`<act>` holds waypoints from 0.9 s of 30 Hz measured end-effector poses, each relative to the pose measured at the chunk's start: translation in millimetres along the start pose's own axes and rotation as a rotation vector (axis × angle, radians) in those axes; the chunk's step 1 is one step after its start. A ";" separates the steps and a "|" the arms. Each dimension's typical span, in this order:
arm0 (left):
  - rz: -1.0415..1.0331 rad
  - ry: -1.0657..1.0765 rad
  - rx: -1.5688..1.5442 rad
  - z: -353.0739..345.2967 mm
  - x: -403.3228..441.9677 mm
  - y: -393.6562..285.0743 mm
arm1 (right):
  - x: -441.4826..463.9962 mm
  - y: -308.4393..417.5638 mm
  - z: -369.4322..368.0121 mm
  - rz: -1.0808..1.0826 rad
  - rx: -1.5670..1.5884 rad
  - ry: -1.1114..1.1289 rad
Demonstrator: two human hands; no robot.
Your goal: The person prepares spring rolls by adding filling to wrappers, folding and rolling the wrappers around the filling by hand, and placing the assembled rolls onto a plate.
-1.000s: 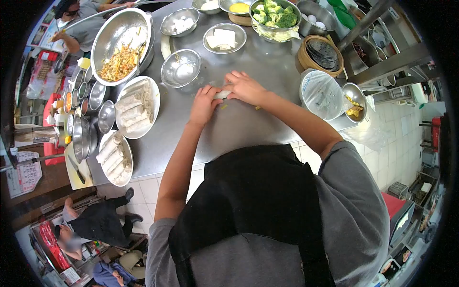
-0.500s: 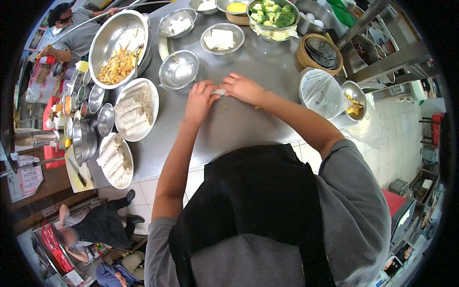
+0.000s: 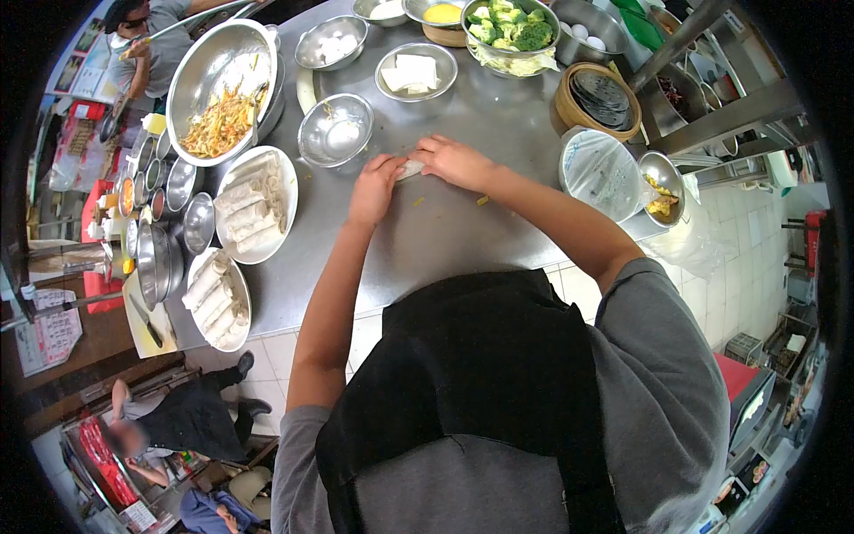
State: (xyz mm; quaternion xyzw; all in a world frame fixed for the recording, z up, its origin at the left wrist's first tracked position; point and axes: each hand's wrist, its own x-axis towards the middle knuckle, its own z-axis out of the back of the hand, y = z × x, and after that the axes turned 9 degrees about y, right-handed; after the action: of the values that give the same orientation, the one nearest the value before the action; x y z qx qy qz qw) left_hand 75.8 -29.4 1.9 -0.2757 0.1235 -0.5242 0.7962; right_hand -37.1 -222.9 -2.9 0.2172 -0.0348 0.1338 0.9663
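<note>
A pale spring roll [image 3: 409, 169] lies on the steel table between my hands. My left hand [image 3: 378, 185] is closed around its left end, and my right hand [image 3: 452, 162] presses on its right end with bent fingers. Much of the roll is hidden under the fingers. Just beyond my left hand stands a metal bowl [image 3: 336, 131] with a few scraps in it. Finished-looking rolls lie in rows on an oval white plate [image 3: 286, 222] and on a second white plate [image 3: 242, 329] to the left.
A large bowl of shredded filling [image 3: 218, 120] stands at the left. Bowls of white blocks [image 3: 416, 73] and broccoli [image 3: 511, 31] are at the back. To the right are a bamboo steamer [image 3: 569, 111] and a plastic-covered container [image 3: 598, 178]. A knife [image 3: 147, 322] lies front left. Other people are nearby.
My hands have shifted slightly along the roll, and more of it shows between them. At the upper left, another person's arms have moved.
</note>
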 end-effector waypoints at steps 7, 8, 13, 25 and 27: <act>-0.068 -0.076 0.273 -2.2 -8.3 -16.5 | 12.1 -13.1 2.7 -0.011 0.104 0.104; -0.071 -0.072 0.284 -4.1 -9.0 -13.1 | 12.0 -12.9 2.5 -0.019 0.104 0.097; -0.054 -0.058 0.249 -5.6 -6.3 -6.4 | -0.8 6.1 19.7 -0.046 -0.014 -0.017; -0.045 0.011 0.062 0.8 1.9 1.5 | -0.5 -18.0 -1.3 -0.024 0.089 -0.024; -0.034 0.021 0.060 0.6 1.7 1.6 | -3.0 -16.8 -1.7 -0.022 0.055 -0.022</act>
State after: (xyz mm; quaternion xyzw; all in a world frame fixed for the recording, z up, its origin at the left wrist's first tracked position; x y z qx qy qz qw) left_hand 78.0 -30.3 1.6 -0.2483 0.1114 -0.5438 0.7939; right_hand -35.4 -237.6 -11.7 0.2454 -0.0392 0.1219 0.9609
